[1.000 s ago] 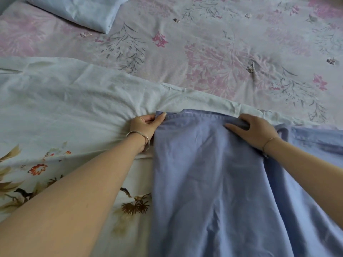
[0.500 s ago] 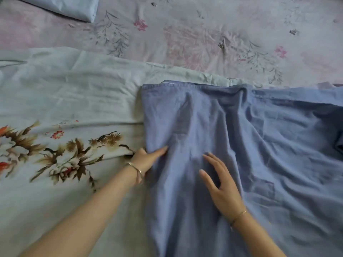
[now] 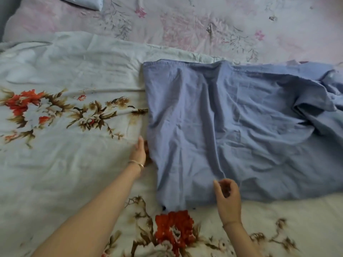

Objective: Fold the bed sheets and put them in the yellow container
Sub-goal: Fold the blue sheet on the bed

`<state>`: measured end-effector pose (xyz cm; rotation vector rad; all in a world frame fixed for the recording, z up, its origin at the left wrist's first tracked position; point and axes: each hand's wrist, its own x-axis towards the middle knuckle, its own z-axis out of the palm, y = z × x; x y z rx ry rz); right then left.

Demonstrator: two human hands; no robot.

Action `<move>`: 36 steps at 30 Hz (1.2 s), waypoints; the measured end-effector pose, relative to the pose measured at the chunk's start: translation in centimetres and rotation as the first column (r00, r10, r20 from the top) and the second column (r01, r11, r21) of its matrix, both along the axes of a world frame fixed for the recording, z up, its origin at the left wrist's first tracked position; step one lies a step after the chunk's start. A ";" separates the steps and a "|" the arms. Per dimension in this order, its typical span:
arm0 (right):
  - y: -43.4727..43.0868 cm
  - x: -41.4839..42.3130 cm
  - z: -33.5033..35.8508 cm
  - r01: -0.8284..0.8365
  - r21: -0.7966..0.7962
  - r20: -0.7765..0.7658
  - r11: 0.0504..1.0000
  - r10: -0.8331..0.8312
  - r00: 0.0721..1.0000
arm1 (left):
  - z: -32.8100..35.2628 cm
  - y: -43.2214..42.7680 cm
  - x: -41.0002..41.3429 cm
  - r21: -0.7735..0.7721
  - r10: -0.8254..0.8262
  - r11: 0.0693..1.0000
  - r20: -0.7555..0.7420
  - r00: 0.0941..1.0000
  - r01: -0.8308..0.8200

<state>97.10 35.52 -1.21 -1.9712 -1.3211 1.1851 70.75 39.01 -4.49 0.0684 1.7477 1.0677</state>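
On the big flowered sheet (image 3: 65, 164) lies the blue sheet (image 3: 204, 127), partly folded. The left hand (image 3: 138, 153) sits at its left edge, fingers tucked under, grip unclear. The right hand (image 3: 229, 199) hovers at its near edge, loosely curled, empty.

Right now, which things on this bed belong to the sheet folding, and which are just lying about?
In the job: blue sheet, part folded; left hand at its left edge; right hand at its near edge; red-flowered sheet beneath, likely next.
Lying about: pink bedspread; pale blue bundle, top left. No yellow container in view.
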 end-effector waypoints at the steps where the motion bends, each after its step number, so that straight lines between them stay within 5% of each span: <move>1: -1.0 0.0 0.2 0.103 -0.031 -0.011 0.994 -0.103 0.995 | 0.5 -1.9 1.4 -0.023 -0.091 0.996 -0.037 0.995 0.091; 7: -6.0 -1.8 0.9 0.137 -0.178 -0.139 0.974 -0.163 0.977 | 1.6 -10.2 7.5 -0.027 -0.134 0.991 -0.198 0.971 0.131; 10: -7.3 -2.4 1.6 0.094 -0.240 -0.202 0.966 -0.145 0.969 | 1.8 -11.6 8.3 -0.112 -0.296 0.955 -0.246 0.923 0.276; 14: -7.5 -2.6 2.3 0.113 -0.255 -0.241 0.960 -0.176 0.955 | 3.5 -11.9 8.6 0.013 -0.267 0.952 -0.444 0.855 0.304; 19: -7.5 -2.3 2.8 0.171 -0.384 -0.312 0.907 -0.302 0.901 | 6.9 -11.5 9.2 0.045 -0.332 0.936 -0.228 0.915 0.350; 23: -7.5 -2.6 3.4 0.142 -0.462 -0.326 0.876 -0.317 0.891 | 7.3 -11.8 8.9 -0.057 -0.598 0.802 -0.104 0.795 0.595; 28: -7.3 -2.0 4.3 0.142 -0.529 -0.428 0.837 -0.407 0.807 | 6.9 -14.1 6.9 -0.061 -0.389 0.921 -0.121 0.913 0.385; 33: -7.4 -1.2 3.7 0.115 -0.616 -0.416 0.779 -0.446 0.793 | 5.3 -15.4 6.5 -0.190 -0.574 0.810 -0.059 0.817 0.555; 36: -7.0 -1.0 2.6 0.190 -0.647 -0.360 0.739 -0.515 0.778 | 4.3 -14.6 6.7 -0.251 -0.473 0.855 -0.020 0.881 0.453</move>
